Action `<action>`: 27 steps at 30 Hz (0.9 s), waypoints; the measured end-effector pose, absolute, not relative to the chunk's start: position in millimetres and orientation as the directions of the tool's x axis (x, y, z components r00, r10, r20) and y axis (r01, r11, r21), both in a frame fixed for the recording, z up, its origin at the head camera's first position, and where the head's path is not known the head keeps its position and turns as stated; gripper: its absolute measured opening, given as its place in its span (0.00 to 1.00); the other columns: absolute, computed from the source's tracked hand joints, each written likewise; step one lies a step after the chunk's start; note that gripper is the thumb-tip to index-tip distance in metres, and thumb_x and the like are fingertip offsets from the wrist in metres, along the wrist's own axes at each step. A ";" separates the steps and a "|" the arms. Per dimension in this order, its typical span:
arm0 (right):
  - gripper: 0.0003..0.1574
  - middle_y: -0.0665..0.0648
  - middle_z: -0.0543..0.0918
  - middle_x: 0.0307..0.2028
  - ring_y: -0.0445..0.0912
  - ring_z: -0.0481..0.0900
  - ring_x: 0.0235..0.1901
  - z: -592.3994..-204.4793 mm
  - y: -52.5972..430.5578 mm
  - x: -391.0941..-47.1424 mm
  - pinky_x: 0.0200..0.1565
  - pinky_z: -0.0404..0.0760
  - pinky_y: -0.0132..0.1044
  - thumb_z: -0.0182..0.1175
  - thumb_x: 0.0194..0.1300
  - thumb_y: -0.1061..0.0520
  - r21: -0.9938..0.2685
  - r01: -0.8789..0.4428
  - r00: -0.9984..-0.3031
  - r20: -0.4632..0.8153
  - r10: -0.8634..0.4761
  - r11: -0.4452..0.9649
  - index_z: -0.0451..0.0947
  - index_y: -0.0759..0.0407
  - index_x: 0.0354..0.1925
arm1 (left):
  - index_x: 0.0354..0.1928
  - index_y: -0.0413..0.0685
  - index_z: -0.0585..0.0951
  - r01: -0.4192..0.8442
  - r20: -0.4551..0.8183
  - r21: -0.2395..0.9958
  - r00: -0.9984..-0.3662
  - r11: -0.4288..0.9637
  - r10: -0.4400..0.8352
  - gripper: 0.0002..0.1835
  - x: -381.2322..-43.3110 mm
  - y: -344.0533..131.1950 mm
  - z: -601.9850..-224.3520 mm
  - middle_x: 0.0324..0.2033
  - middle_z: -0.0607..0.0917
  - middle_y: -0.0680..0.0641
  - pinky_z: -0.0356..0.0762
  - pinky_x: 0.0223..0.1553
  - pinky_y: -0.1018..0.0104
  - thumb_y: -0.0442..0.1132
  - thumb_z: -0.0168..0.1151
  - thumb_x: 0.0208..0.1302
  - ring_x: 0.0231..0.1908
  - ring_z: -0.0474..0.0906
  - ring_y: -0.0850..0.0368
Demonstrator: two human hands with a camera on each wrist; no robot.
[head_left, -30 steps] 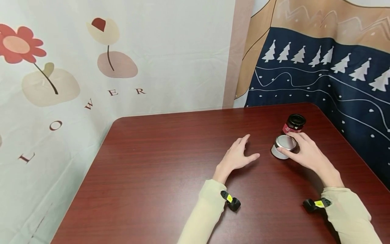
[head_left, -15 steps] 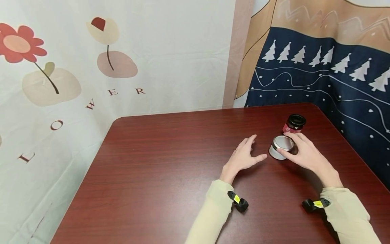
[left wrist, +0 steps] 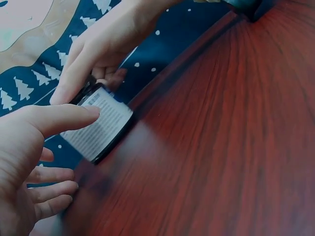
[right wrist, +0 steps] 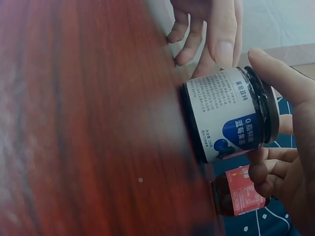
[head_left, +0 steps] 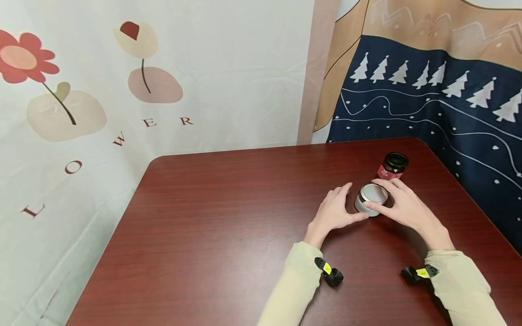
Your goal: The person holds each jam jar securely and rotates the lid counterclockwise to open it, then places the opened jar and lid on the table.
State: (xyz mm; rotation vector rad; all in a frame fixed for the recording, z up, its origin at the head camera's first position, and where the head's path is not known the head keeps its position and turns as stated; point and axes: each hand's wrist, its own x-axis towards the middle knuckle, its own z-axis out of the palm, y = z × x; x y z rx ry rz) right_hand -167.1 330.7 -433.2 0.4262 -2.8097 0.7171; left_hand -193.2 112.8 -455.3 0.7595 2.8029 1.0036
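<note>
A jam jar (head_left: pixel 373 194) with a silver lid and a white label stands towards the right of the table. Blueberry art and a blue patch show on its label (right wrist: pixel 221 115) in the right wrist view. My right hand (head_left: pixel 403 206) holds it near the lid, thumb on the near side and fingers on the far side. To its left, my left hand (head_left: pixel 334 212) has its fingers spread and its thumb stretched in front of the jar. Seen from the left wrist, that thumb overlaps the jar's label (left wrist: pixel 103 123); whether it touches, I cannot tell.
Just behind the held jar stands a second jar (head_left: pixel 393 165) with a black lid and a red label. The brown wooden table (head_left: pixel 212 217) extends far to the left. A patterned navy cloth (head_left: pixel 440 108) hangs beyond its right edge.
The jam jar and my right hand have shifted slightly left and nearer. My left hand has moved right, bringing its thumb up beside the jar. The second jar stays put.
</note>
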 end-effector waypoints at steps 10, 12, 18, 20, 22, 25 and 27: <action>0.41 0.59 0.76 0.46 0.50 0.73 0.41 -433.3 327.4 -167.6 0.41 0.78 0.53 0.76 0.55 0.44 -0.420 -0.391 -0.909 0.317 -0.271 0.819 0.75 0.58 0.61 | 0.74 0.53 0.65 0.467 0.131 0.594 -0.859 0.655 0.494 0.48 -191.7 122.0 -455.8 0.65 0.76 0.54 0.71 0.60 0.67 0.63 0.72 0.56 0.59 0.72 0.57; 0.41 0.59 0.76 0.47 0.51 0.74 0.41 -433.1 326.9 -167.8 0.42 0.78 0.54 0.75 0.56 0.43 -0.422 -0.393 -0.910 0.310 -0.277 0.817 0.74 0.58 0.62 | 0.73 0.53 0.67 0.485 0.154 0.589 -0.853 0.647 0.500 0.47 -191.9 123.6 -456.4 0.62 0.78 0.55 0.72 0.57 0.70 0.62 0.73 0.55 0.55 0.73 0.59; 0.41 0.58 0.77 0.44 0.49 0.74 0.39 -431.9 326.3 -167.2 0.39 0.78 0.51 0.76 0.55 0.44 -0.411 -0.407 -0.904 0.313 -0.293 0.816 0.75 0.59 0.62 | 0.68 0.54 0.72 0.506 0.203 0.578 -0.849 0.640 0.489 0.42 -192.7 128.0 -459.9 0.56 0.82 0.57 0.71 0.49 0.75 0.62 0.73 0.55 0.48 0.73 0.63; 0.41 0.57 0.78 0.43 0.48 0.74 0.38 -431.7 326.1 -167.1 0.38 0.78 0.50 0.76 0.55 0.44 -0.406 -0.415 -0.899 0.321 -0.298 0.814 0.76 0.59 0.61 | 0.68 0.55 0.73 0.502 0.206 0.580 -0.852 0.642 0.481 0.41 -192.9 129.6 -461.3 0.54 0.83 0.58 0.70 0.48 0.75 0.63 0.73 0.54 0.46 0.73 0.63; 0.39 0.56 0.79 0.43 0.48 0.74 0.38 -431.7 325.8 -167.1 0.39 0.78 0.51 0.76 0.54 0.44 -0.405 -0.422 -0.895 0.328 -0.303 0.811 0.76 0.58 0.60 | 0.67 0.55 0.73 0.493 0.205 0.584 -0.858 0.644 0.471 0.41 -192.6 131.0 -462.5 0.53 0.84 0.59 0.70 0.48 0.75 0.64 0.73 0.54 0.46 0.73 0.64; 0.37 0.56 0.81 0.44 0.48 0.76 0.40 -431.3 325.1 -166.8 0.42 0.79 0.53 0.77 0.54 0.44 -0.411 -0.427 -0.893 0.333 -0.304 0.805 0.77 0.57 0.57 | 0.67 0.56 0.74 0.480 0.203 0.586 -0.867 0.653 0.455 0.42 -192.1 132.7 -464.4 0.53 0.84 0.60 0.70 0.48 0.75 0.65 0.73 0.53 0.45 0.73 0.64; 0.36 0.57 0.82 0.46 0.49 0.78 0.42 -430.8 324.7 -166.4 0.43 0.80 0.55 0.77 0.53 0.44 -0.417 -0.428 -0.892 0.336 -0.302 0.802 0.78 0.57 0.56 | 0.66 0.57 0.75 0.476 0.207 0.588 -0.870 0.654 0.447 0.42 -191.8 133.6 -465.3 0.52 0.84 0.60 0.71 0.48 0.75 0.65 0.74 0.52 0.45 0.73 0.65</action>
